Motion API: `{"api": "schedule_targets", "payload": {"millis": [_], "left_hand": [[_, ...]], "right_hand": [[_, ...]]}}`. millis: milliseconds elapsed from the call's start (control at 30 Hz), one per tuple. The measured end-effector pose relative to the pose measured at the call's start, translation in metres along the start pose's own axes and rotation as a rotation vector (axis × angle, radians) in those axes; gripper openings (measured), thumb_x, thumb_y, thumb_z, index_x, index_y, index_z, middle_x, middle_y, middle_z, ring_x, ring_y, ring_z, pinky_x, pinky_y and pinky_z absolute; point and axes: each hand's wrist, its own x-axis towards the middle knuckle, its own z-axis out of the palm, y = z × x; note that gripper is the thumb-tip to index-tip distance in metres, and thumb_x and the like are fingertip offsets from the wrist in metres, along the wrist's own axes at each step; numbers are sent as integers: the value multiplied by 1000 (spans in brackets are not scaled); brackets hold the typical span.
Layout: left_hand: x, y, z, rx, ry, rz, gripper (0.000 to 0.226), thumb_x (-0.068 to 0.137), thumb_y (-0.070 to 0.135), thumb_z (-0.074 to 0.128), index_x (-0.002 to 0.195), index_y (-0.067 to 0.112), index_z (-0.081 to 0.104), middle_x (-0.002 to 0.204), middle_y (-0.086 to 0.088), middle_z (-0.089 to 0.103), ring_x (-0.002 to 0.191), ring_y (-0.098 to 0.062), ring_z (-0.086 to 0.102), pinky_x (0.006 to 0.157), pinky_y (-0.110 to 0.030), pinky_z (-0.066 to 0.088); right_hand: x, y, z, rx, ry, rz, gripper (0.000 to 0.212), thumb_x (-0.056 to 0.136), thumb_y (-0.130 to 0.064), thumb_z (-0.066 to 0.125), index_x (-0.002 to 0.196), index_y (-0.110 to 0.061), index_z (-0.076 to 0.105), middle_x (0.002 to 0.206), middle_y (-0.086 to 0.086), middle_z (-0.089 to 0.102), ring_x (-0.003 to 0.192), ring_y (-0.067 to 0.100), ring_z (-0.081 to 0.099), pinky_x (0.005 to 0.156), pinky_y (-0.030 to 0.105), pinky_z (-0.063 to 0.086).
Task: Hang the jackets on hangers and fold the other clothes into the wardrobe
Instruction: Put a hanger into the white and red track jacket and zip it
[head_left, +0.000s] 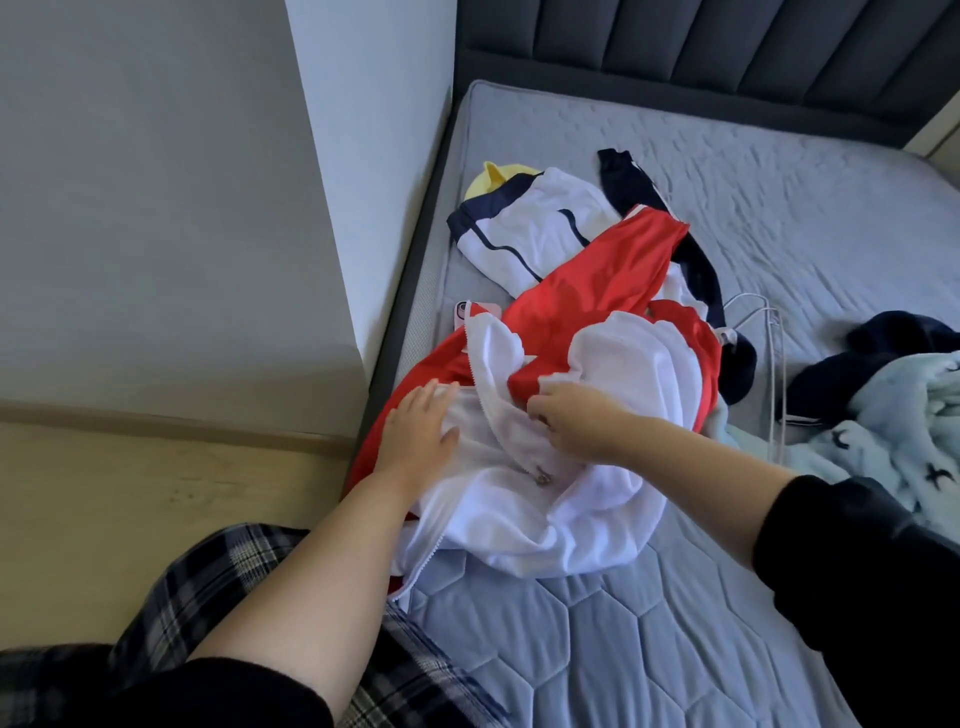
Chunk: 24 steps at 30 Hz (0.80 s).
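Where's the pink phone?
In the head view, the phone lies by the left edge of the mattress, half tucked under the red and white jacket, just beyond the left hand.

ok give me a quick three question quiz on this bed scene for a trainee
1. True or false: the left hand lies flat, fingers straight, on the red jacket.
2. Which hand pinches the jacket's fabric? A) left B) right C) neither
3. Fill in: the white hanger lies on the ____.

Key: 1 true. 2 B, the right hand. 3 mattress.
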Motion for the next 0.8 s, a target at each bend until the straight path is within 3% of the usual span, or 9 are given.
{"api": "schedule_targets", "payload": {"millis": [100, 167, 200, 267, 367, 467, 600, 700, 800], "left_hand": [[-6, 16, 7, -272, -163, 26, 59, 89, 42, 42, 146, 30, 33, 149, 1, 38, 136, -22, 35, 110, -43, 32], [-11, 28, 15, -361, -288, -8, 62, 92, 44, 48, 149, 34, 26, 150, 0, 37, 137, -20, 34, 111, -37, 29], [-13, 34, 17, -365, -311, -9, 64, 92, 40, 52, 150, 33, 24, 149, -2, 38, 136, -21, 35, 110, -35, 30], [-15, 41, 20, -297, -289, 3, 71, 89, 39, 58, 150, 29, 24, 145, -4, 42, 134, -25, 38, 108, -36, 32], [-15, 40, 15, -150, -99, -2, 64, 84, 42, 58, 143, 27, 36, 135, -4, 51, 125, -29, 45, 102, -44, 39], [-13, 24, 3, 34, 50, -136, 53, 88, 31, 54, 138, 18, 41, 134, -8, 49, 125, -30, 42, 100, -44, 39], [-13, -6, -11, -81, -111, -575, 74, 88, 31, 56, 150, 21, 18, 148, -11, 33, 136, -33, 31, 109, -48, 31], [-16, -12, -13, -300, -123, -709, 76, 85, 24, 60, 149, 15, 20, 143, -16, 42, 127, -36, 43, 104, -43, 39], [-18, -10, -21, -146, -39, -675, 38, 85, 16, 54, 123, 13, 49, 123, -12, 58, 112, -34, 56, 85, -35, 46]], "right_hand": [[8, 17, 12, -340, -30, 95, 35, 90, -21, 51, 124, -15, 59, 138, 5, 45, 131, 24, 36, 114, 42, 13], [4, 24, 25, -202, -227, 324, 42, 93, -23, 49, 133, -11, 50, 134, 7, 52, 111, 12, 52, 110, 29, 25], [-3, 23, 23, -165, -353, 390, 38, 95, -26, 45, 129, -11, 54, 123, 7, 61, 99, 14, 60, 107, 35, 33], [-27, 21, 17, -316, -575, 575, 33, 95, -24, 42, 119, -12, 63, 106, 5, 70, 82, 22, 68, 86, 41, 52], [-40, 20, 26, -312, -700, 469, 36, 91, -18, 50, 126, -15, 58, 124, 5, 60, 96, 29, 66, 56, 35, 54], [-28, -2, 22, -185, -371, 345, 33, 91, -12, 47, 120, -19, 60, 121, 0, 60, 108, 26, 60, 72, 31, 47], [7, -34, 5, 296, 128, 322, 39, 90, -13, 45, 129, -11, 46, 121, 7, 57, 110, 29, 55, 76, 34, 44], [35, -42, 10, 307, 152, 228, 60, 86, -13, 49, 142, -17, 29, 148, 13, 23, 136, 36, 25, 104, 45, 34], [52, -47, 17, -57, 100, 116, 65, 87, -17, 50, 148, -23, 27, 159, 10, -2, 144, 40, -3, 116, 55, 8]]}}
